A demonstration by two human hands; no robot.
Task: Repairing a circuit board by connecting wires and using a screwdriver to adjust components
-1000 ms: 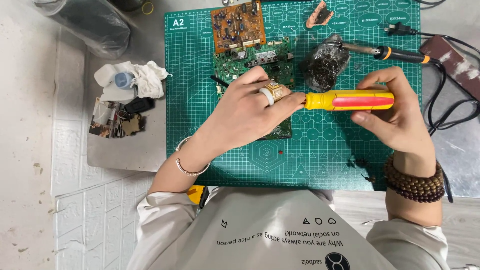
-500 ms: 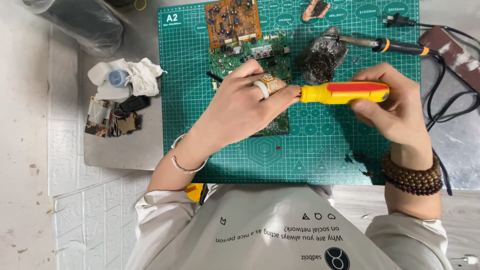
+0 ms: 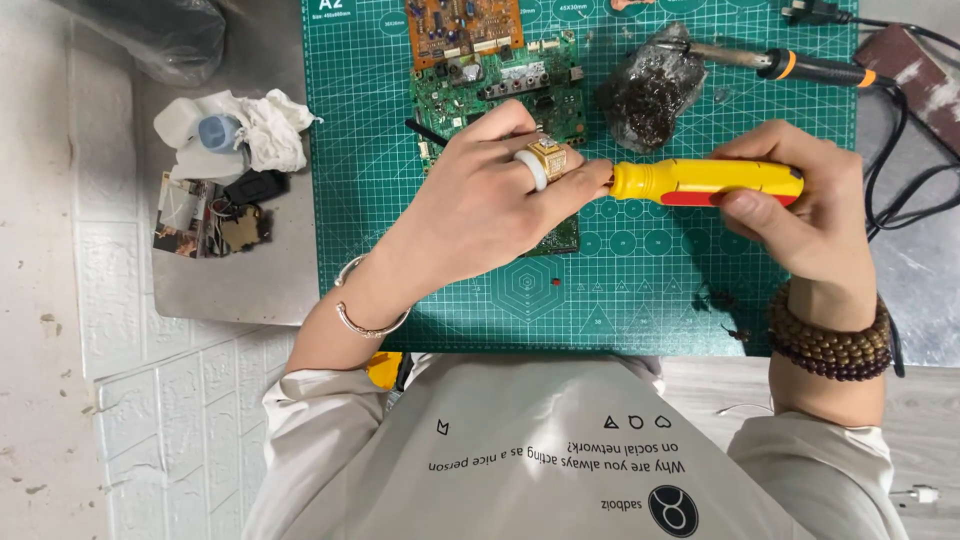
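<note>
**Screwdriver held level over a green circuit board**

Screwdriver (image 3: 705, 183), with a yellow handle bearing a red stripe, lies horizontally above the cutting mat (image 3: 640, 290), its handle pointing to the person's right and its shaft hidden under the left fingers; the right hand (image 3: 805, 215) is closed around the rear of the handle, thumb underneath and fingers curled over the top; the left hand (image 3: 480, 215) is closed at the front end of the handle, fingertips pinching where the shaft begins, and it covers much of the green circuit board (image 3: 510, 90) beneath; whether the tip touches the board cannot be told. The left hand wears a white ring and a gold ring (image 3: 548, 158), with a silver bangle (image 3: 365, 320) at the wrist; the right wrist carries dark beaded bracelets (image 3: 828, 340).

Just beyond the green board, touching its far edge, lies an orange-brown circuit board (image 3: 462, 25); to the right of both sits a dark crumpled lump (image 3: 650, 90), and against its upper side rests the tip of a soldering iron (image 3: 790, 65), black-handled with orange bands, its cable trailing off the mat's right edge. Left of the mat, on a grey metal sheet (image 3: 240, 280), lie a crumpled white cloth (image 3: 265, 130) and a small cluster of dark parts (image 3: 225, 215).
</note>
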